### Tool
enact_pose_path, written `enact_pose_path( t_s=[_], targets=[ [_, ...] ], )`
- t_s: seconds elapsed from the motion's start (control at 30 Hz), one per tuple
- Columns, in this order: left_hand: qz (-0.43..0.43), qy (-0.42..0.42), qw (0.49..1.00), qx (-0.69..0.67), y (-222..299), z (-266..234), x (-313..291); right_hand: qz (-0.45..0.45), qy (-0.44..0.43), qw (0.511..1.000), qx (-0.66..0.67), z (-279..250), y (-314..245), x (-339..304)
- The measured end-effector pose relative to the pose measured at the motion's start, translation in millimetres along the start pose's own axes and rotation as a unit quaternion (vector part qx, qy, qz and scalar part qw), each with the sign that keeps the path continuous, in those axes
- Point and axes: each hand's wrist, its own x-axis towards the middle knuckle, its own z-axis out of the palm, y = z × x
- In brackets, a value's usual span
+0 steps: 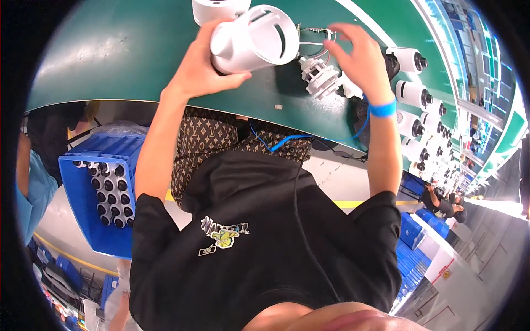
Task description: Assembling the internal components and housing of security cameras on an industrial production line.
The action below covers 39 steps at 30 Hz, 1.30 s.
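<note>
My left hand (201, 66) grips a white round camera housing (256, 36) and holds it tilted above the green table (121, 49), its open end towards the right. My right hand (359, 55), with a blue wrist strap (383, 108), reaches over from the right. Its fingertips pinch thin wires (319, 34) that run out beside the housing. A white finned part (320, 77) lies on the table just below those wires, between my two hands.
Another white housing (218, 8) stands at the table's far edge. A row of white cylindrical cameras (411, 91) lines the table to the right. A blue crate (105, 193) of dark-tipped parts sits at my left. A person in light blue (33, 187) stands beside it.
</note>
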Motion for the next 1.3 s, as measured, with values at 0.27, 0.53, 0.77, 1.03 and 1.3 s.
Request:
enact_pose_path(
  t_s=[0.27, 0.53, 0.77, 1.03, 1.3],
  targets=[
    [-0.024, 0.116, 0.993, -0.020, 10.1, -0.1, -47.7, 0.026, -0.168, 0.949, -0.266, 47.6, -50.2, 29.1],
    [-0.030, 0.066, 0.997, 0.030, 14.5, -6.4, -44.1, 0.119, -0.016, 0.988, 0.094, 27.2, -23.1, 7.6],
    [-0.024, 0.092, 0.995, 0.025, 13.8, 2.5, -36.4, 0.232, 0.100, 0.739, 0.624, 7.4, 0.9, -28.4],
    [0.049, 0.022, 0.998, 0.014, 14.8, 29.0, -22.8, 0.154, 0.100, 0.709, 0.681, 9.8, -27.6, -63.7],
    [0.083, 0.038, 0.995, -0.034, 13.5, 27.8, -21.5, 0.128, 0.099, 0.819, 0.550, 14.6, -92.8, -87.6]
  ],
)
